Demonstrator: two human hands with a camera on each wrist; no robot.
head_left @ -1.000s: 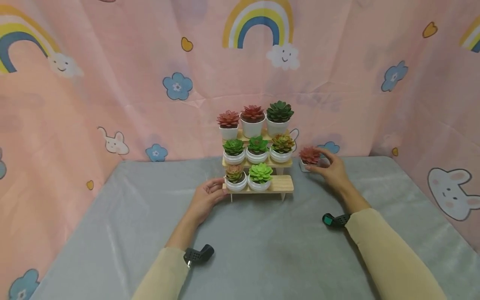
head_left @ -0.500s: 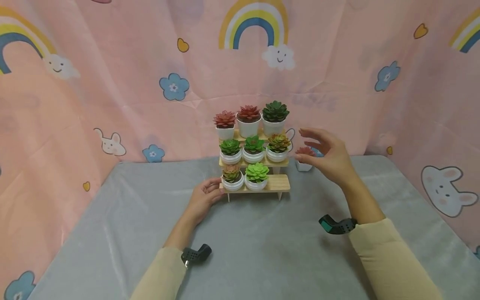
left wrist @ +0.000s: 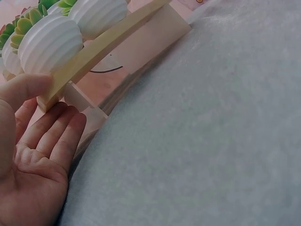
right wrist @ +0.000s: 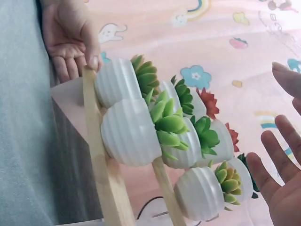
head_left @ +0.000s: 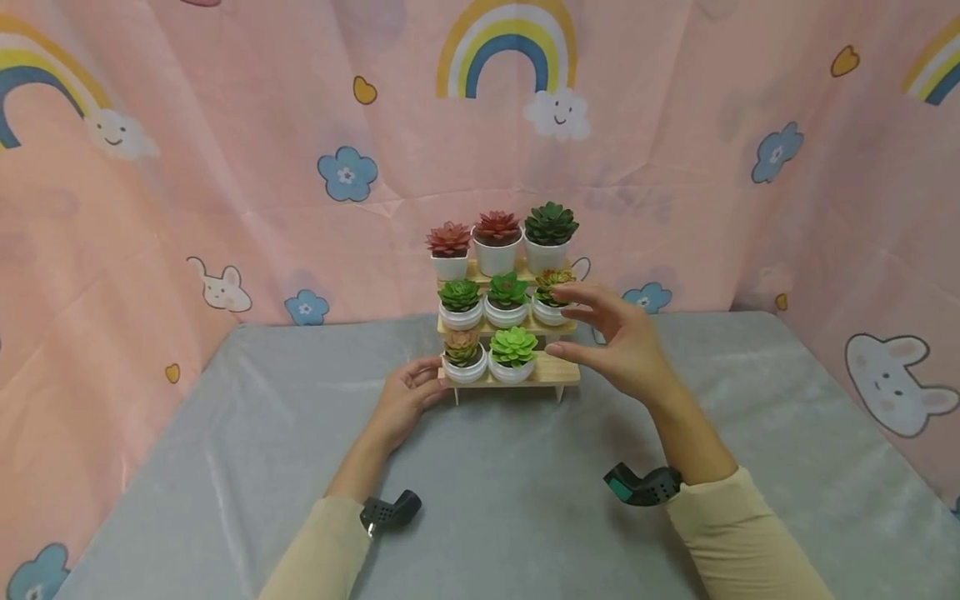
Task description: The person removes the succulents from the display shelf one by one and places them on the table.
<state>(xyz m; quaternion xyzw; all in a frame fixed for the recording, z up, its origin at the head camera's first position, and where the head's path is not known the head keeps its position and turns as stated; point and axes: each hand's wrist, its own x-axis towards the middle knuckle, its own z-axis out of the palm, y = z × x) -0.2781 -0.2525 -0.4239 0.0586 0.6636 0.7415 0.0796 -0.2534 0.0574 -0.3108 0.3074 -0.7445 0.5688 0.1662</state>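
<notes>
My left hand (head_left: 405, 400) pinches the left end of the lowest tier of a wooden stand (head_left: 558, 372), thumb on top of the board and fingers beneath it, as the left wrist view shows up close. My right hand (head_left: 626, 342) holds nothing; its thumb and fingers are spread wide apart near the stand's right end. From the head view my fingertips overlap the yellow-green succulent (head_left: 550, 285), but the right wrist view shows a gap between them and the plant. The stand has three tiers and stands on the grey-covered tabletop (head_left: 510, 483), each potted plant upright in white. On the top tier sit a pinkish-red succulent (head_left: 449, 240) at the left, a deeper red succulent (head_left: 497, 225) in the middle and a dark green succulent (head_left: 551, 223) at the right. The middle tier bears two green succulents (head_left: 459, 295) — then the yellow-green one at its right end. Down on the lowest tier, a brownish succulent (head_left: 462, 345) is just beside my left hand, with a bright green succulent (head_left: 513, 346) next to it — bare wood shows to the right. Behind everything hangs a pink cloth (head_left: 247, 167) printed with rainbows and flowers.
</notes>
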